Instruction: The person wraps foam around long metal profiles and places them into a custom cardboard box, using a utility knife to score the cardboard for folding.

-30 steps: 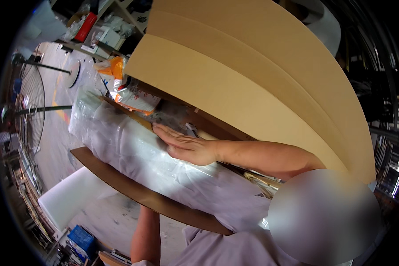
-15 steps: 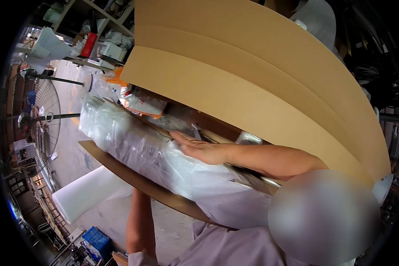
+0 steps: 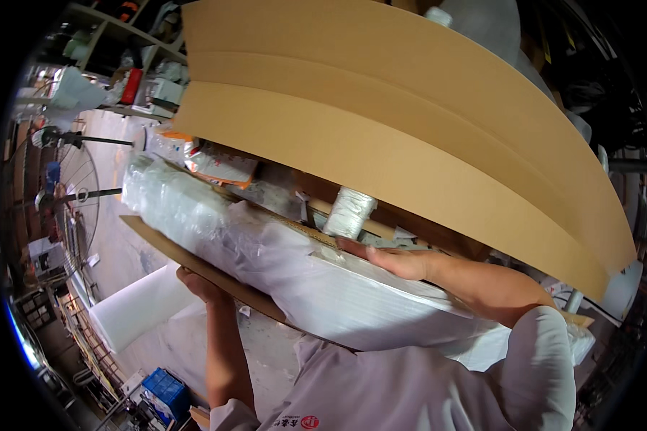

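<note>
White film and foam cover the long package [image 3: 338, 287], which we see in the head view at the centre of the frame. Compared with a half second ago, the right hand [image 3: 395, 260] lies farther right on its upper edge, and the left hand [image 3: 204, 285] has come into sight at the lower cardboard strip [image 3: 167, 248]. We judge that the package is now steadied from two sides. Its long axis runs from upper left to lower right. Both hands' fingers are partly hidden, so we cannot tell whether they pinch.
</note>
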### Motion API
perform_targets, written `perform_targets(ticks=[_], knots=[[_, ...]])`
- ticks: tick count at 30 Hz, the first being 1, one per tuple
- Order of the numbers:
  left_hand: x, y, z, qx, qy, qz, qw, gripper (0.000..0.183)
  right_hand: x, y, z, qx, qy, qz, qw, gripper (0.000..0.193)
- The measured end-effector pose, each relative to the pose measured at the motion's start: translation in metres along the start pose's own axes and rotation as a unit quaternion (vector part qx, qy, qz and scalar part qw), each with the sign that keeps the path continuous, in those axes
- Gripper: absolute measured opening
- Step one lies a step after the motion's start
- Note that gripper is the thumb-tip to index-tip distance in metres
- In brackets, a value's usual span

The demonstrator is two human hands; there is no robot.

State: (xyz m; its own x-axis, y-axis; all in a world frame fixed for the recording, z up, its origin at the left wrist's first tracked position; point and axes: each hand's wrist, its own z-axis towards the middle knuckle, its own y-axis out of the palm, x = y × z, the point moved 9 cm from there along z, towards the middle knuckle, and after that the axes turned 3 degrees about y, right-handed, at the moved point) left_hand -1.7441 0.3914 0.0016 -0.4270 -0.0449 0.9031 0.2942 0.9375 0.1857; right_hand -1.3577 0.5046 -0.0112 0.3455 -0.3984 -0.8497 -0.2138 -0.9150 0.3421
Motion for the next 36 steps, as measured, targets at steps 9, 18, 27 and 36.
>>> perform_targets(ticks=[9, 18, 27, 36], knots=[[0.097, 0.071, -0.131, -0.13, 0.38, 0.325, 0.856, 0.036, 0.058, 0.002, -0.173, 0.064, 0.248, -0.062, 0.965, 0.098], [-0.069, 0.254, -0.399, -0.661, 0.412, 0.505, 0.373, 0.039, 0.029, 0.018, -0.224, 0.172, 0.23, -0.187, 0.94, 0.087], [-0.112, 0.254, -0.393, -0.601, 0.383, 0.629, 0.311, 0.038, 0.082, 0.018, -0.34, 0.259, 0.253, -0.207, 0.909, 0.099], [-0.109, 0.251, -0.4, -0.581, 0.395, 0.617, 0.355, 0.029, 0.146, 0.017, -0.464, 0.309, 0.33, -0.259, 0.853, 0.104]])
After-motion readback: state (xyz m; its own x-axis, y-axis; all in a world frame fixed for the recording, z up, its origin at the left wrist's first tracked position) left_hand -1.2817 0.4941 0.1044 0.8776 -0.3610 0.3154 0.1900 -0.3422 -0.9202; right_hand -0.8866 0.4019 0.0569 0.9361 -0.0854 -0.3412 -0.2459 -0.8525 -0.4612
